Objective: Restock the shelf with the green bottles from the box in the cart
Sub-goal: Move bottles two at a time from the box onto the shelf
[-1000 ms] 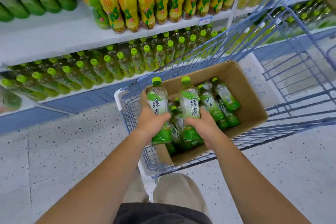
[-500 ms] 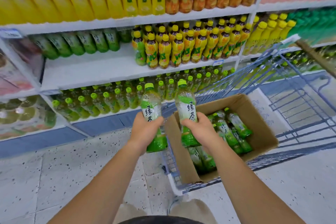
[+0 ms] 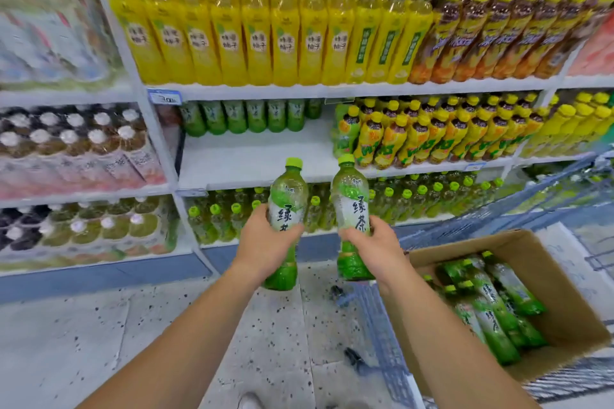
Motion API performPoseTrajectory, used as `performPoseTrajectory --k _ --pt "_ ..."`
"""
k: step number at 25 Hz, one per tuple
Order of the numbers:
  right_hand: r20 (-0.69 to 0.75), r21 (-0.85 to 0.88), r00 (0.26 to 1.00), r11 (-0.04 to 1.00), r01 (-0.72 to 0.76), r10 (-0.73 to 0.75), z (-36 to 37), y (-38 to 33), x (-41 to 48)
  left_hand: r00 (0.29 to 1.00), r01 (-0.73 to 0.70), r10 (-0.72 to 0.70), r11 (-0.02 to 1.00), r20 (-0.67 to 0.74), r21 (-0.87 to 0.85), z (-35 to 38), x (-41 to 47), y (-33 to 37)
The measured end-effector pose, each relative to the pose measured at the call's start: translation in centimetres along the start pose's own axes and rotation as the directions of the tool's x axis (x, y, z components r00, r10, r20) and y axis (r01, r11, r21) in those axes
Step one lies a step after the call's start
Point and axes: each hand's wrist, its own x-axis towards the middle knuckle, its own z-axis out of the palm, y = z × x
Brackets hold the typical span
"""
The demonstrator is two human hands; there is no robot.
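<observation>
While left hand [image 3: 265, 244] grips first bottle [image 3: 287, 191], right hand [image 3: 378, 249] grips second bottle [image 3: 351, 191].

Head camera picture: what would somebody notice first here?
Two green tea bottles held upright in the middle, in front of the shelves. Above them runs a bright row of yellow drink bottles, and at lower right a cardboard box holds more green bottles lying down.

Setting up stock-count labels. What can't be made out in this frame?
All head view.
- Bottles in box: count unclear; they overlap, right forearm covers box's left side.
- Left bottle, right bottle: lower labels hidden by left hand, right hand.
- Price tag: blurred, unreadable.
- Far-left shelves: motion blur.
- Cart: cut by right and bottom edges.
</observation>
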Motion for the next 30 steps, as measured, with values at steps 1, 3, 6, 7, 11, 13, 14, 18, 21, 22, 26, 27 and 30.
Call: performPoseTrajectory --k 1,3,6,7,11,13,14,18,21,22,26,27,30 --pt "0.006 0.005 1.000 1.000 0.010 -0.010 1.4 -0.7 0.6 1.000 -0.017 0.018 1.000 -0.022 0.014 -1.2 1.1 -0.1" --pt "0.016 0.011 1.000 1.000 0.023 -0.023 3.6 -1.7 2.2 0.998 -0.024 0.026 0.999 -0.063 0.030 -2.7 3.4 -0.2" --pt "0.042 0.005 0.997 0.998 0.064 -0.065 5.8 -2.9 5.2 0.994 -0.019 0.024 0.999 -0.105 0.048 -4.0 6.9 0.2" --pt "0.043 -0.003 0.996 0.997 0.080 -0.079 6.3 -3.2 6.4 0.993 -0.024 0.030 0.998 -0.111 0.050 -4.1 8.1 0.4" --pt "0.054 -0.009 0.993 0.994 0.107 -0.106 8.5 -3.6 11.9 0.988 -0.038 0.043 0.999 -0.145 0.038 -3.9 13.3 0.2" --pt "0.049 -0.006 0.991 0.992 0.124 -0.124 9.3 -3.4 14.3 0.986 -0.047 0.052 0.998 -0.160 0.036 -3.4 16.0 -0.1" --pt "0.049 -0.002 0.989 0.990 0.139 -0.139 9.6 -3.2 15.7 0.985 -0.058 0.063 0.998 -0.160 0.033 -3.0 17.5 -0.5" --pt "-0.019 0.009 0.983 0.983 0.181 -0.181 11.1 -2.3 21.8 0.978 -0.137 0.143 0.989 -0.153 0.046 -1.6 23.6 -2.7" --pt "-0.092 0.045 0.971 0.973 0.225 -0.220 12.4 -1.5 26.1 0.961 -0.220 0.228 0.973 -0.155 0.067 -1.0 27.9 -4.5" --pt "-0.108 0.049 0.964 0.967 0.249 -0.243 12.8 -1.1 27.4 0.955 -0.241 0.249 0.968 -0.160 0.065 -0.7 29.1 -5.2" --pt "-0.216 -0.013 0.901 0.924 0.383 -0.376 14.0 0.1 32.6 0.912 -0.368 0.362 0.930 -0.192 0.010 1.1 33.9 -7.7" --pt "-0.241 -0.048 0.872 0.902 0.429 -0.427 14.3 0.3 33.8 0.895 -0.408 0.396 0.913 -0.204 -0.017 1.8 35.0 -8.3" --pt "-0.308 -0.099 0.772 0.826 0.555 -0.556 15.2 1.6 36.8 0.852 -0.493 0.467 0.868 -0.238 -0.061 3.5 37.3 -9.7"
